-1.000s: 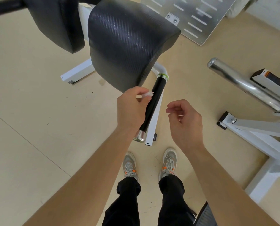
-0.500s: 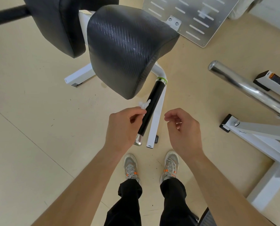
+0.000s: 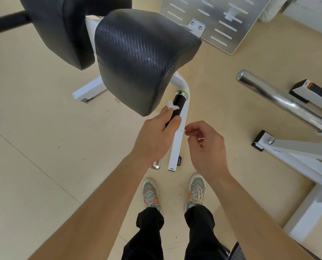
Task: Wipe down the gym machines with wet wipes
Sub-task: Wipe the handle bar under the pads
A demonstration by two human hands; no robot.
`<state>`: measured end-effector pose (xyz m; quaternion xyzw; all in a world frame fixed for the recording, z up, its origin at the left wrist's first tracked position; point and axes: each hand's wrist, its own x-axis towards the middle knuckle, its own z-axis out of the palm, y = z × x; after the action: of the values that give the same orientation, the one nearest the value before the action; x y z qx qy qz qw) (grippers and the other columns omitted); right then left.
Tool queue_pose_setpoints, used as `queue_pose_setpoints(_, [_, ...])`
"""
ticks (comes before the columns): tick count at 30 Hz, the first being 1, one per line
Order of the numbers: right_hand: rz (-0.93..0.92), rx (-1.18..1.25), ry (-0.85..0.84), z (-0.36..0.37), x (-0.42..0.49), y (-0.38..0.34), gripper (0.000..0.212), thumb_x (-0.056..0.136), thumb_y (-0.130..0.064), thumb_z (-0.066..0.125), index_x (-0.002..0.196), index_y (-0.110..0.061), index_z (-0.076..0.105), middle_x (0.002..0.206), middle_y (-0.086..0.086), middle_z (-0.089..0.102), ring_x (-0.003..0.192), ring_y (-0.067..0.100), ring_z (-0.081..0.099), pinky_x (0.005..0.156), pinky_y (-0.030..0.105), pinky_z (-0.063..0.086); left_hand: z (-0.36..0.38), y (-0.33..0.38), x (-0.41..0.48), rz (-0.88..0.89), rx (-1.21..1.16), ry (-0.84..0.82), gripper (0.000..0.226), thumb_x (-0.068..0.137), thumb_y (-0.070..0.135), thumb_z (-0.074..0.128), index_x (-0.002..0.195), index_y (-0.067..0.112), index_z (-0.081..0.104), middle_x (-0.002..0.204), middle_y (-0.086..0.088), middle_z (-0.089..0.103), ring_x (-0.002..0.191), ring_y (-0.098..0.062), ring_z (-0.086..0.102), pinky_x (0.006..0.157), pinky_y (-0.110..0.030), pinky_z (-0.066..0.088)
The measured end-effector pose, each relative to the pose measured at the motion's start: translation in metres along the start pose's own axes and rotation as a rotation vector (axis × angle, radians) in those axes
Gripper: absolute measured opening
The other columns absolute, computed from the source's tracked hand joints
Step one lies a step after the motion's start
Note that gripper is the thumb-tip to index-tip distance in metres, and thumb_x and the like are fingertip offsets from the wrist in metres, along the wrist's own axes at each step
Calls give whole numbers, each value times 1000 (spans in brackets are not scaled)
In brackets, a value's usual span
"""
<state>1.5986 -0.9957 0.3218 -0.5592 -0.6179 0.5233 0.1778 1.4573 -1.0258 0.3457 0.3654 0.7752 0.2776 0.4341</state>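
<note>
Wet wipe (image 3: 172,106) is bunched in your left hand (image 3: 156,136), pressed vs the black handle (image 3: 179,102) just under the front corner of the nearer pad (image 3: 141,59); a white tuft pokes out above your fingers. L hand's curled round handle + wipe together, abt mid-length, w/ the green ring (image 3: 182,91) above it and the chrome end cap (image 3: 155,164) showing below your wrist. R hand (image 3: 207,147) hangs just beside the white frame tube (image 3: 177,145), fingers loosely curled, holding nothing I can see. Step in hand, I'd say: rubbing the handle. Next move prob calls for sliding that grip the full length, ring to cap, keeping the wipe wrapped right round, not just one side
</note>
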Motion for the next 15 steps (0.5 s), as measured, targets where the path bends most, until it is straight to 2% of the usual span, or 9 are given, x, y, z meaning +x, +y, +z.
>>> queue_pose_setpoints(2, [5,8,2,-2,1,0,33,87,3,49,97,-24,66,94,-16,67,88,0,60,69,8,42,5,7,14,-2,37,-34,30,103,40,42,121,22,57,85,-2,62,71,-16,54,70,-37,45])
queue_pose_setpoints(5, [13,17,4,-4,2,1,32,89,2,49,97,-23,66,94,-15,67,87,0,60,70,8,42,8,21,32,-47,73,-53,23,104,36,40,91,18,46,80,4,51,73,-10,49,73,-34,36])
queue_pose_setpoints(7, [14,15,5,-5,2,3,31,89,2,49,98,-23,66,95,-14,67,87,1,60,69,8,42,10,27,42,-84,89,-72,26,105,36,39,101,14,51,98,0,58,90,-17,55,81,-36,38])
queue_pose_setpoints(9, [12,9,9,-6,2,4,31,89,1,49,98,-23,66,95,-15,67,87,2,61,69,9,42,9,29,47,-91,126,-77,39,106,39,39,130,12,56,135,-4,58,125,-26,51,100,-37,38])
queue_pose_setpoints(10, [14,8,11,-6,1,5,31,89,1,49,98,-24,65,95,-15,67,87,2,61,69,10,43,8,28,46,-77,143,-70,43,106,39,39,137,14,55,142,-5,55,128,-25,49,103,-35,36])
queue_pose_setpoints(11, [16,10,12,-7,1,5,31,89,0,49,98,-24,65,95,-16,67,87,3,61,70,10,43,6,26,42,-57,159,-59,41,106,40,39,133,14,58,137,-5,58,119,-23,53,99,-35,38])
queue_pose_setpoints(12, [20,12,11,-6,0,5,31,89,0,49,98,-25,65,96,-16,67,87,3,61,70,10,43,4,22,36,-32,172,-46,36,106,39,39,118,15,63,121,-6,66,101,-22,58,89,-34,42])
queue_pose_setpoints(13, [25,13,9,-6,0,4,31,89,0,49,98,-25,65,96,-16,66,87,3,60,70,10,43,0,18,28,-16,189,-31,33,105,40,38,101,16,60,100,-6,67,84,-22,58,78,-35,45])
queue_pose_setpoints(15, [37,6,6,-5,-2,3,31,89,-1,49,97,-26,64,95,-16,66,86,3,60,68,11,42,-8,8,9,-6,210,-22,34,105,42,37,89,15,50,75,-5,60,70,-22,59,64,-39,50])
